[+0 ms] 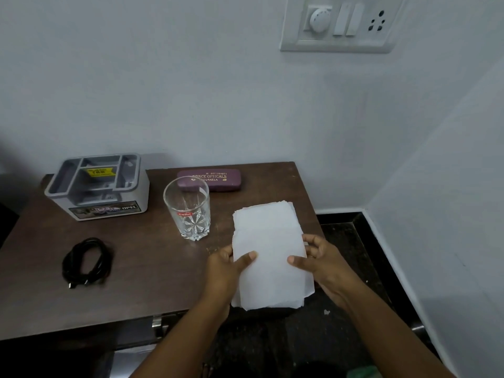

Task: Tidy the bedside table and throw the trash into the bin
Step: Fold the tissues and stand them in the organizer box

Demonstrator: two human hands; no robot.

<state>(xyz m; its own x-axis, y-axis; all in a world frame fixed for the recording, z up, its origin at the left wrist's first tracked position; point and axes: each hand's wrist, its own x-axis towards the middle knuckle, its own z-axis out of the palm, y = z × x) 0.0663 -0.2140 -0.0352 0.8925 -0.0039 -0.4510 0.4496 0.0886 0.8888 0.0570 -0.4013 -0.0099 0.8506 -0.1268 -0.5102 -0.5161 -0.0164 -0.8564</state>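
Note:
A stack of white paper sheets (268,241) lies at the right front corner of the dark wooden bedside table (152,268), its near end jutting past the edge. My left hand (227,264) grips the stack's left side, thumb on top. On the stack's right side my right hand (317,257) holds it the same way. An empty clear drinking glass (188,211) stands upright just left of the papers. Behind it lies a maroon spectacle case (215,180). No bin is in view.
A grey plastic organiser box (101,186) sits at the table's back left. A coiled black cable (87,261) lies at the front left. White walls close in behind and to the right, with a switchboard (341,23) high up. Dark floor (354,255) runs right of the table.

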